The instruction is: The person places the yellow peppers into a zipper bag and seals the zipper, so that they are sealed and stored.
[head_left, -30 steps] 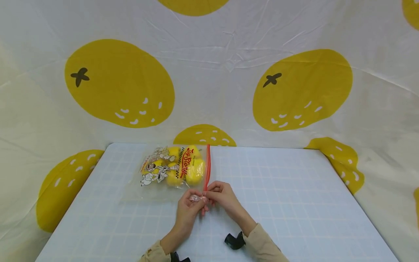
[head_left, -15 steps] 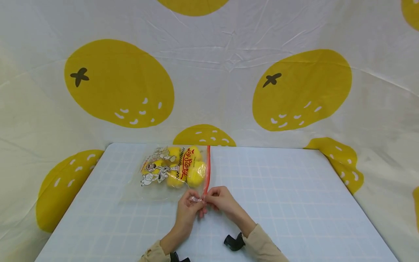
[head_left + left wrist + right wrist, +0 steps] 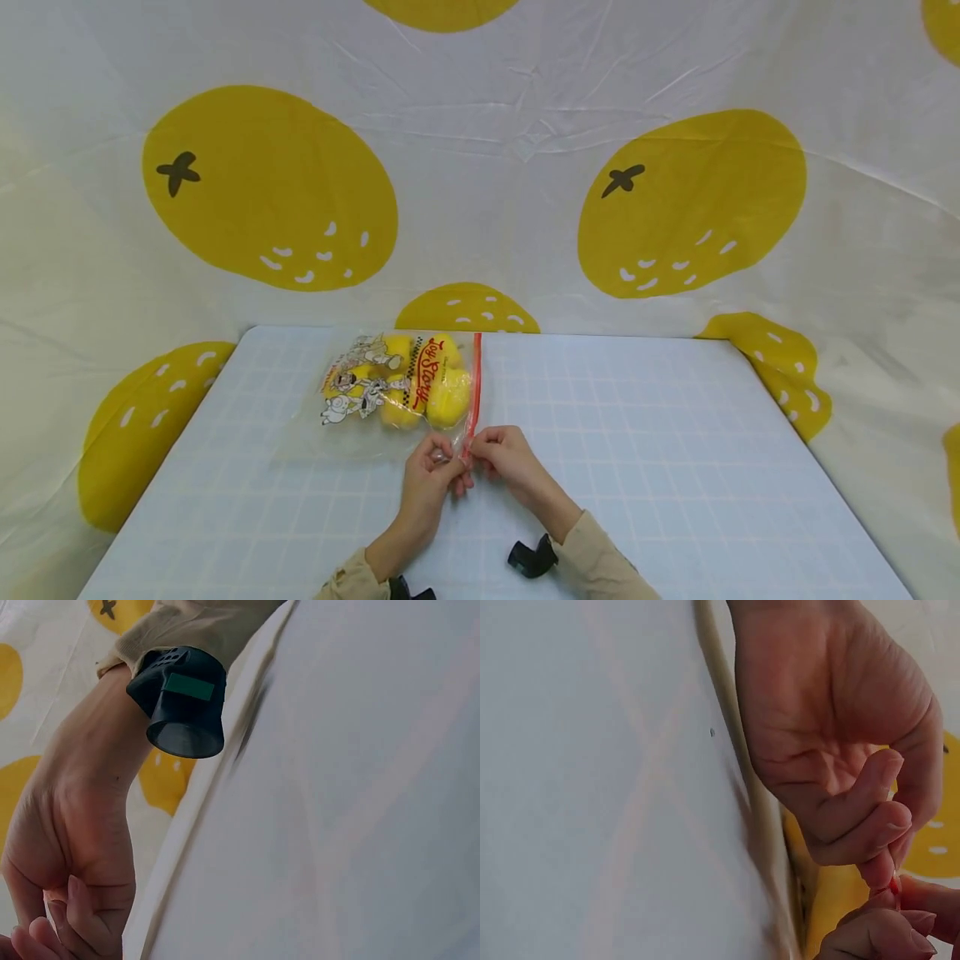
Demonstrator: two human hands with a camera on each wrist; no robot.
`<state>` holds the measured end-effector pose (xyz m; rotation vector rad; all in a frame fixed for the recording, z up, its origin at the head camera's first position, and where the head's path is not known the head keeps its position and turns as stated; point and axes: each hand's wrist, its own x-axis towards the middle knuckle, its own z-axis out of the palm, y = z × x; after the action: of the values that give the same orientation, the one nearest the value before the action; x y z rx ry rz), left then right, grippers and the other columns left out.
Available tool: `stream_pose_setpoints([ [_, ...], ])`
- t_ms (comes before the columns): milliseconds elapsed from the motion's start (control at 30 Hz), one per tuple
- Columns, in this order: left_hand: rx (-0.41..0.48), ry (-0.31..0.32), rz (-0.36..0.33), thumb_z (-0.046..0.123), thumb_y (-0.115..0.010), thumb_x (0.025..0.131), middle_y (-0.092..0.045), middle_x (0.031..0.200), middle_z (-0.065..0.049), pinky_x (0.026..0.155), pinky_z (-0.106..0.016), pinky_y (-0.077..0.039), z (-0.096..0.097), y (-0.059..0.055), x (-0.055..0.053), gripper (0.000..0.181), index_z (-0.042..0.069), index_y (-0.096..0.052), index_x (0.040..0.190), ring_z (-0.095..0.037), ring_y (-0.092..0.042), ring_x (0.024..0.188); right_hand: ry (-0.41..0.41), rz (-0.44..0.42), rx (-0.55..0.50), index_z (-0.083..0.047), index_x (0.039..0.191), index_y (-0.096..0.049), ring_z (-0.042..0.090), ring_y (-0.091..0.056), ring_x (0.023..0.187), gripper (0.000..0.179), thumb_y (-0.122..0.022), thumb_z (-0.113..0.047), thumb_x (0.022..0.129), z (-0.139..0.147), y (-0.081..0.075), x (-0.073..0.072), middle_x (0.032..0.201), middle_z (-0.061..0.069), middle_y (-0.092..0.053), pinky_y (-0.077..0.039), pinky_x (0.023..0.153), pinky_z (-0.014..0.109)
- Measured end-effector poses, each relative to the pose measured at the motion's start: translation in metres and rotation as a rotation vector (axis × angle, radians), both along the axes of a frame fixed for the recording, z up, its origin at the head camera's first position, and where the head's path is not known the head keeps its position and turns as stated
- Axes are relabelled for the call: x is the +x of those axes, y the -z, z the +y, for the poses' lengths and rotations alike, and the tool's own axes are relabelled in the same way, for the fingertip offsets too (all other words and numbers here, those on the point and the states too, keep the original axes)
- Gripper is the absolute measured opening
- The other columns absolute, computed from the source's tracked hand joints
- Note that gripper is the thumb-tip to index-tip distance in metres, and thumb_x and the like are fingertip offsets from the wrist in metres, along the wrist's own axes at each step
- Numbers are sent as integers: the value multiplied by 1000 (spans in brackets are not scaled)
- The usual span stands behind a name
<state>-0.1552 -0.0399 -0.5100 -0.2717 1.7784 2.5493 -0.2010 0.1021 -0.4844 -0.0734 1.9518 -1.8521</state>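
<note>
A clear plastic zip bag (image 3: 307,437) with a printed cartoon and lettering lies toward the back left of the table, several yellow rounded things (image 3: 448,400) inside it. Along its right side runs a red zip strip (image 3: 476,375). At the bag's near right corner my left hand (image 3: 429,483) pinches the plastic beside the strip's end. Right next to it, my right hand (image 3: 513,462) pinches the near end of the red strip between thumb and forefinger. In the right wrist view a small bit of red (image 3: 895,883) shows between the fingertips of the two hands.
A pale checked cloth covers the table (image 3: 660,467). Behind it hangs a white curtain (image 3: 487,192) printed with big yellow fruit. A dark wrist camera (image 3: 532,557) sits by the right sleeve (image 3: 603,558).
Both hands stay at the bag's near corner. The right hand and the strip's near end have come slightly toward the person since a second ago. The bag has barely moved.
</note>
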Motion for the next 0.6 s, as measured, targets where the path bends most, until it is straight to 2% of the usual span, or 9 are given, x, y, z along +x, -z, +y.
stream_pose_setpoints([
  [200,-8,10,-7,-10,-59,84,-65,67,-9,49,-24,-46,-1,0,0,25,7,-42,86,-17,-58,53,69,-43,-43,-4,78,-65,10,-39,51,14,-60,-7,91,-2,2,-8,58,-2,-44,-33,50,23],
  [300,-5,10,-22,-10,-60,84,-67,70,-10,49,-24,-48,-1,0,-1,25,7,-42,87,-17,-59,53,101,-46,-38,-4,79,-65,9,-40,52,15,-60,-8,92,-4,2,-12,59,-2,-45,-35,51,23],
  [600,-14,-3,12,-10,-59,84,-68,72,-12,49,-25,-49,-1,1,-1,24,7,-43,85,-16,-61,53,186,-44,11,2,82,-69,11,-40,51,19,-67,-15,93,-13,-1,-22,58,-2,-45,-33,50,24],
])
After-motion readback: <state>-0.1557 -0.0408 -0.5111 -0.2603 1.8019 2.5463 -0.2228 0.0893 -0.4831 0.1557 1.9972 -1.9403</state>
